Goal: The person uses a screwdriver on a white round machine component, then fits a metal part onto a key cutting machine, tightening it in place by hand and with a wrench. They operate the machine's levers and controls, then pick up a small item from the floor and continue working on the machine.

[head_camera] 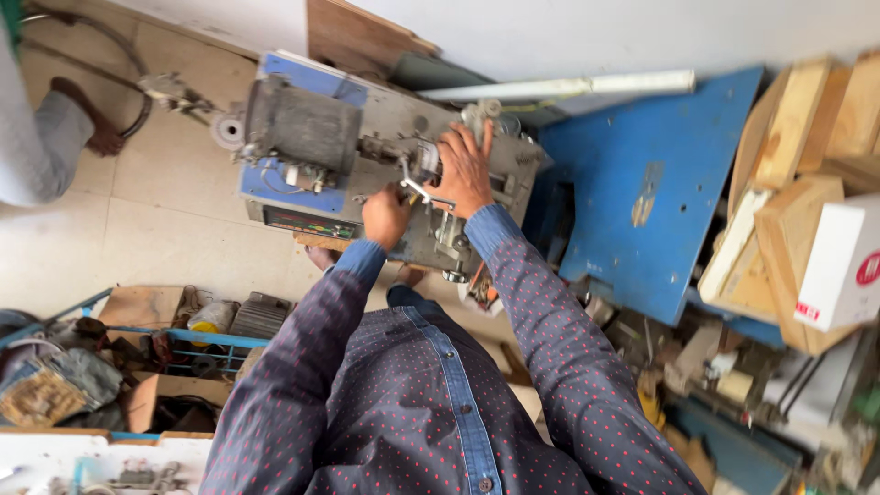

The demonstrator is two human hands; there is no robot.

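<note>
Grey machine (394,156) on the floor, below centre-left — right hand (465,170) flat on it, fingers spread; left hand (385,216) clenched round a small metal handle (414,189). White box (841,266) with red labels at right, among wooden crates (793,128).

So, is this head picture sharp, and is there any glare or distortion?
Head view: even, soft light and no hard shadows; the hands, left hand and right hand, and the grey machine are fairly sharp; the white box is bright but not glaring; the clutter at the lower edges looks slightly smeared and stretched.
</note>
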